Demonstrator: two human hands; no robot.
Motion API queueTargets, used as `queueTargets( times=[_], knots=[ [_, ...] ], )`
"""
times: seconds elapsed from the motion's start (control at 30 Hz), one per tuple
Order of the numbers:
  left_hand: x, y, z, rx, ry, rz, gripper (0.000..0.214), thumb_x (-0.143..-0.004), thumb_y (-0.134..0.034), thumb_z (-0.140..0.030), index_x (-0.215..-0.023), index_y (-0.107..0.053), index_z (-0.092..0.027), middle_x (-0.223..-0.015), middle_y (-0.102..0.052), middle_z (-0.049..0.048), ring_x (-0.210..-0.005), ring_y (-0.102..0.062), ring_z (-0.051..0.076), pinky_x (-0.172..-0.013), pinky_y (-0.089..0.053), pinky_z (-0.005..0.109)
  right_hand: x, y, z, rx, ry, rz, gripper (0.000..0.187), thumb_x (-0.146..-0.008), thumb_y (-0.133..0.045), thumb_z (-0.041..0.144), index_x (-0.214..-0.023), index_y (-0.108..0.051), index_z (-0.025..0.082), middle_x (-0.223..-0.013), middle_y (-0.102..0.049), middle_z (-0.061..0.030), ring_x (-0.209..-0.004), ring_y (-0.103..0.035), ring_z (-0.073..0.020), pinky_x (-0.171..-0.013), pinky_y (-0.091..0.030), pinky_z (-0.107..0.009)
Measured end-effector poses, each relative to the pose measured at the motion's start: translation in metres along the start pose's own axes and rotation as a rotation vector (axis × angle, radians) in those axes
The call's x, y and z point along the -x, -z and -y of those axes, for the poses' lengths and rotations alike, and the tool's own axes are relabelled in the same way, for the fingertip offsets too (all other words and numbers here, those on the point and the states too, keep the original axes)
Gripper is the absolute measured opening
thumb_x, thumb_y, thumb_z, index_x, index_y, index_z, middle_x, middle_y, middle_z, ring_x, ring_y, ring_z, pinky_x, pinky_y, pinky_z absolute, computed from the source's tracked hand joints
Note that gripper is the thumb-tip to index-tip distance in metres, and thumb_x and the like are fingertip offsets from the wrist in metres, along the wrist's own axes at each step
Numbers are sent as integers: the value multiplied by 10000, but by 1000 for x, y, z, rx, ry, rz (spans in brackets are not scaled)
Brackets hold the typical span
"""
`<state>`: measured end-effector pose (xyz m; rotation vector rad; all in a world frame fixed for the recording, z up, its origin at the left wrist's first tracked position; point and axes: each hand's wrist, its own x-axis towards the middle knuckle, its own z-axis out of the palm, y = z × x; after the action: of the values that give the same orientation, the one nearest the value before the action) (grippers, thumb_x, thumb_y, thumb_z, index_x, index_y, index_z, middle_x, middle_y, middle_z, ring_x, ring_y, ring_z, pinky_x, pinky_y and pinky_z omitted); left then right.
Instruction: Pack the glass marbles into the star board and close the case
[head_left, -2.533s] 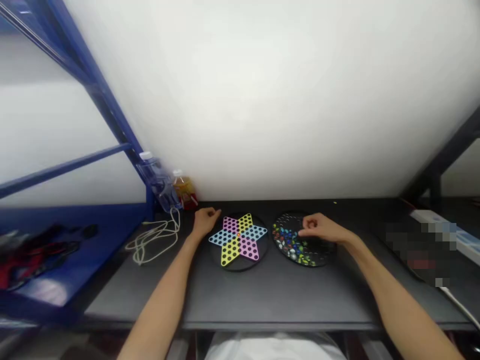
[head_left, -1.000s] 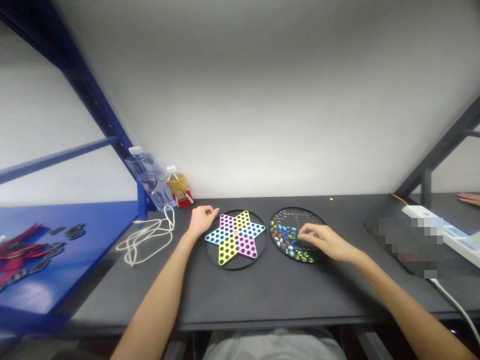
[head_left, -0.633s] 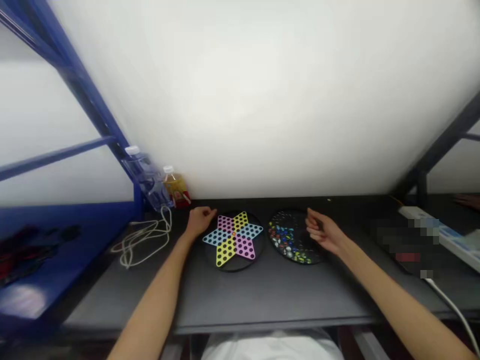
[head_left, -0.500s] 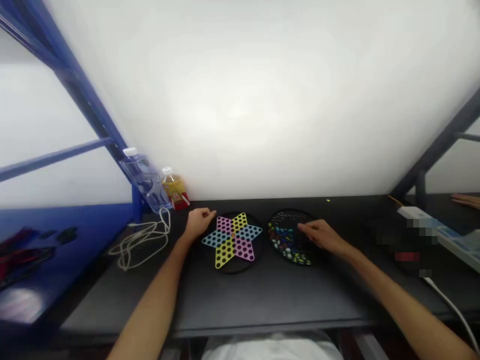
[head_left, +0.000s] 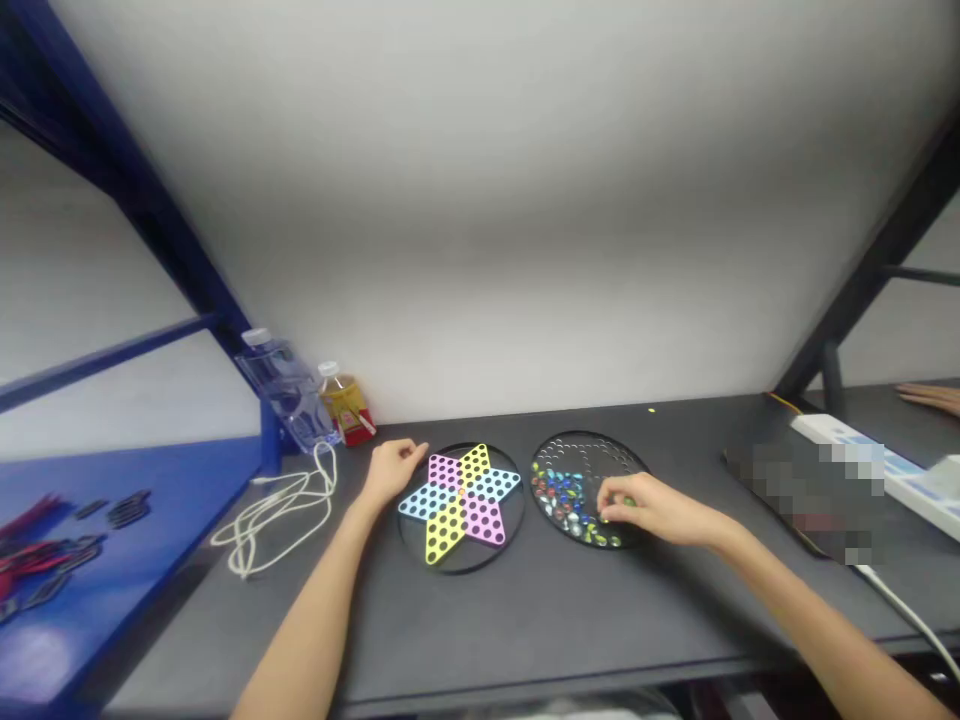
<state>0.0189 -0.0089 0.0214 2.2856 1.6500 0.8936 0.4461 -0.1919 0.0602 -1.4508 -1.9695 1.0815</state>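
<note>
A Chinese checkers board, a star of pink, yellow and blue points full of dark holes on a round black base, lies on the black table. Just left of its upper rim rests my left hand, loosely closed, with no object showing in it. To the board's right is a round black tray with dimples. Glass marbles in several colours fill its left and lower part. Over the tray's lower right my right hand is closed in a pinch, low among the marbles; its fingertips hide what lies between them.
A coiled white cable, a clear bottle and a yellow-and-red bottle stand at left. On the right lie a blurred dark device and a white power strip. Another person's hand shows at the far right edge.
My right hand has moved down and slightly left over the tray, toward the marbles. My left hand stays beside the board. The whole view has shifted a little.
</note>
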Motion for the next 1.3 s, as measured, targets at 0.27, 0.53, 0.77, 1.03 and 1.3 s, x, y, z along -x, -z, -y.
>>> queueTargets(
  times=[0.27,0.53,0.77,1.03,1.3],
  knots=[
    [1,2,-5,-2,-14,8,485,-853,-488,-540,-551,-579,-172,-513,-553,-11,-529,-474,128,-556,-299,254,-18,4,-35,-1036,-116,-283,307,-831,-613,470,-879,-565,171,-519,-294,102,-406,-109,-40,-371,-97,-188],
    [3,1,-9,-17,-14,11,460,-838,-512,-534,-562,-588,-174,-540,-589,3,-543,-486,134,-569,-305,263,-15,-2,-25,-938,-149,-327,429,-834,-590,502,-611,-374,205,-487,-289,89,-377,-114,-39,-365,-76,-209],
    [4,1,-10,-13,-32,4,451,-843,-518,-519,-554,-581,-178,-538,-581,0,-538,-488,132,-565,-304,266,28,-13,9,287,-2,-274,371,-947,-415,375,-644,-508,182,-587,-529,-2,-559,-480,-128,-552,-293,-256],
    [4,2,-10,-5,-40,4,440,-839,-526,-513,-560,-597,-180,-546,-593,4,-533,-489,133,-567,-307,266,45,-47,6,998,60,-172,207,-1001,-311,257,-1005,-501,175,-642,-639,-59,-565,-618,-215,-532,-203,-320],
    [4,0,-8,-28,-57,5,432,-854,-513,-504,-573,-589,-185,-564,-603,6,-550,-505,139,-577,-315,266,47,-44,9,993,121,-156,187,-1015,-300,263,-935,-460,207,-632,-640,-15,-555,-623,-194,-525,-187,-318]
  ],
)
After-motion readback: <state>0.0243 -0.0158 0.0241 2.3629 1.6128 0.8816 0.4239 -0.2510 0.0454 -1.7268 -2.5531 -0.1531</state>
